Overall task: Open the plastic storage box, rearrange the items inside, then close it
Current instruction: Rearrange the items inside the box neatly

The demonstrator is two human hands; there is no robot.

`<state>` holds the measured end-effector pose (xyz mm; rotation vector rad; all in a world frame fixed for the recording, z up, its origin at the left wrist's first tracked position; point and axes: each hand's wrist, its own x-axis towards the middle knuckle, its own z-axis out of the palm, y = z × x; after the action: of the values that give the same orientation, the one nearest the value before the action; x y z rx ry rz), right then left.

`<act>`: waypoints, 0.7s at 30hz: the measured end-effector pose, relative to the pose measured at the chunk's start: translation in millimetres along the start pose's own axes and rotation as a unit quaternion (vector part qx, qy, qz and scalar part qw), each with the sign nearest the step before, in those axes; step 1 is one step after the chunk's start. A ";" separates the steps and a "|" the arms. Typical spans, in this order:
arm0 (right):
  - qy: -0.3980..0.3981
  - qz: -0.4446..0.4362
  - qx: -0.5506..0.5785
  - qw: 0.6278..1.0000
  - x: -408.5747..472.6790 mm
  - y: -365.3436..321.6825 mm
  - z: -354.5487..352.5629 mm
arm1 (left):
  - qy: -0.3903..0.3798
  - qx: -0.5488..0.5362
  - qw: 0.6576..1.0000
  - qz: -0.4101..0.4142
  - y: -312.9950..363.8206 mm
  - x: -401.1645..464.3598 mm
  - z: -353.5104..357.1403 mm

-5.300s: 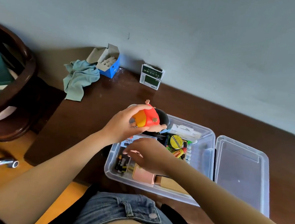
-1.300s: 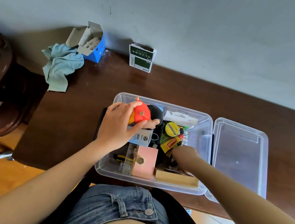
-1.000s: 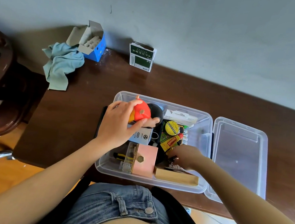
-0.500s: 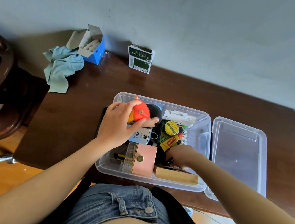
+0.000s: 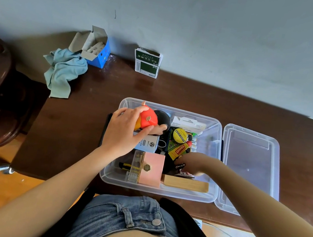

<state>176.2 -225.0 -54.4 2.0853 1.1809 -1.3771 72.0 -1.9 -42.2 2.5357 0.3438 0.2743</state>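
Head view, catalogued as we find it. Item one: plastic storage box (image 5: pixel 206 198), centre of the frame on the brown table (image 5: pixel 67 127), open, with its lid (image 5: pixel 250 169) lying flat just to the right of it. Item two: left hand (image 5: pixel 124 134), fingers curled round a red and orange toy (image 5: pixel 147 119) at the box's upper left corner; we note it has come down from above the rim over the last few seconds and now sits among the contents. Item three: right hand (image 5: pixel 191 163), lower right of the box interior, just below the yellow Carmex tube (image 5: pixel 179 150); it has shifted slightly left within the last second. Its fingers point down into the clutter, and we cannot tell what, if anything, they grip. Item four: pink case (image 5: pixel 151 169) and wooden block (image 5: pixel 186 184), along the near wall. We judge the rearranging to be under way, with the toy nearly placed; closing remains undone.
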 end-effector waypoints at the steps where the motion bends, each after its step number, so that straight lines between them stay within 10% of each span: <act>1: -0.007 0.002 0.007 1.000 -2.1 1.6 -0.8 | -0.002 0.000 1.000 0.000 -0.7 0.0 0.3; 21: 0.087 0.126 -0.100 0.983 -9.6 -3.5 8.2 | -0.009 0.000 1.000 0.009 -2.5 0.9 -1.1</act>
<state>167.1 -232.9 -49.2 2.1556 1.0290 -0.9390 72.1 0.9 -42.6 2.5407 0.3156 0.2584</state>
